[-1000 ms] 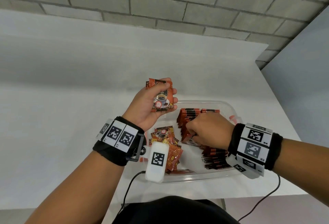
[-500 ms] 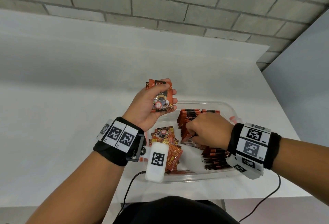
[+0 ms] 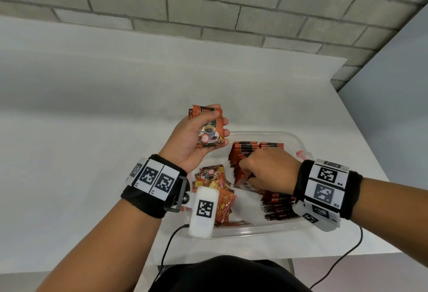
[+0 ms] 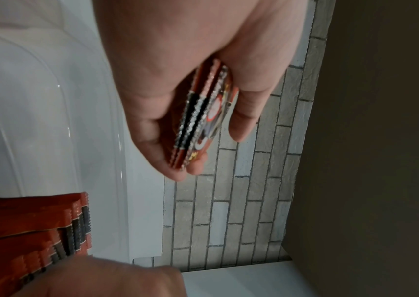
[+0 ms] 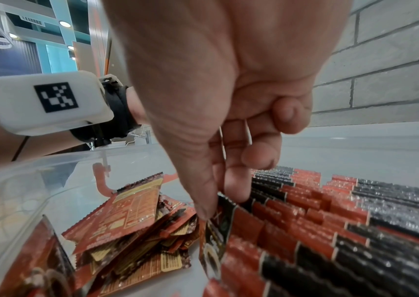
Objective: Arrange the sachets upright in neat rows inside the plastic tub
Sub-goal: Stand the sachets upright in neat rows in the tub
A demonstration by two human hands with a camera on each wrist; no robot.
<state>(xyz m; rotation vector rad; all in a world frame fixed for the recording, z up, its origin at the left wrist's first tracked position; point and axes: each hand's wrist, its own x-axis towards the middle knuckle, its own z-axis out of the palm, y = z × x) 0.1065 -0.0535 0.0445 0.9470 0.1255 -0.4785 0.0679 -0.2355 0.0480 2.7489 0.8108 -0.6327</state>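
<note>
A clear plastic tub [image 3: 294, 140] stands on the white table. Red-and-black sachets stand upright in rows [image 3: 245, 150] along its right half. My left hand [image 3: 196, 138] hovers above the tub's far left corner and grips a small stack of sachets [image 3: 209, 129], seen edge-on as the held stack [image 4: 198, 116] in the left wrist view. My right hand [image 3: 266, 171] is down in the tub, its thumb and fingers pinching the top edge of one sachet [image 5: 218, 231] at the left end of the standing rows [image 5: 330, 221]. A loose heap of sachets [image 3: 215, 187] lies in the tub's left half.
The white table [image 3: 92, 152] stretches left and back to a grey brick wall [image 3: 208, 2]. The table's right edge [image 3: 370, 148] runs close to the tub. A black cable [image 3: 166, 243] hangs off the near edge. The loose heap [image 5: 132, 231] reaches the tub's clear wall [image 5: 25, 180].
Hardly anything moved; my right hand stays on the same sachet at the rows, and my left hand keeps its stack in place.
</note>
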